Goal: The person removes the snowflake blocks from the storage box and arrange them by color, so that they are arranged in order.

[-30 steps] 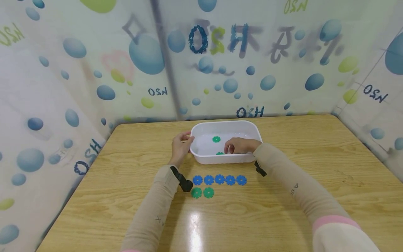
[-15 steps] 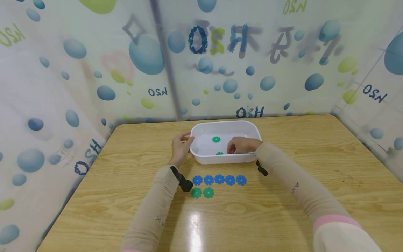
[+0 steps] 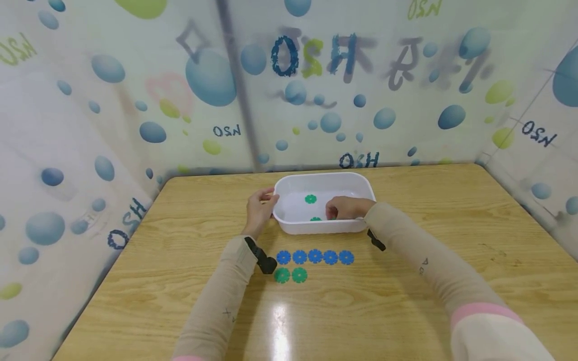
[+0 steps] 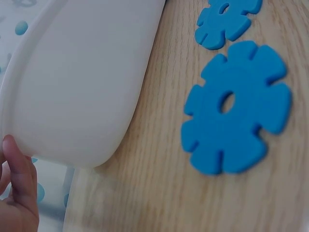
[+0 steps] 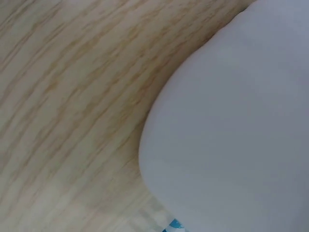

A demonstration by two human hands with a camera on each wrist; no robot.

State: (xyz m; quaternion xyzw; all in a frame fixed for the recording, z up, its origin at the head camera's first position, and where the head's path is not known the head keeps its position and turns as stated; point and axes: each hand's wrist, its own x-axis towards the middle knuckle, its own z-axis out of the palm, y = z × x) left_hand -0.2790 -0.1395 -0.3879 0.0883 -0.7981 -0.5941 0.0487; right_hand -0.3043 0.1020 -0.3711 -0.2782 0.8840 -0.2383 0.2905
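My left hand grips the left end of a white plastic basin, thumb at the rim. In the left wrist view its fingers lie against the basin wall. My right hand reaches down inside the basin's right half, fingers curled, and pinches a green notched interlocking disc, of which just a sliver shows. Another green disc lies on the basin floor, and a third green disc is partly hidden by the front wall. The basin wall blocks the right wrist view of the hand.
In front of the basin, several blue interlocking discs form a row on the wooden table. Below the row's left end lie two green discs. Behind the table hangs a patterned backdrop.
My right hand has shifted slightly right within the basin, and green now shows at its fingertips. The left hand keeps its hold on the basin; the discs on the table have not moved.
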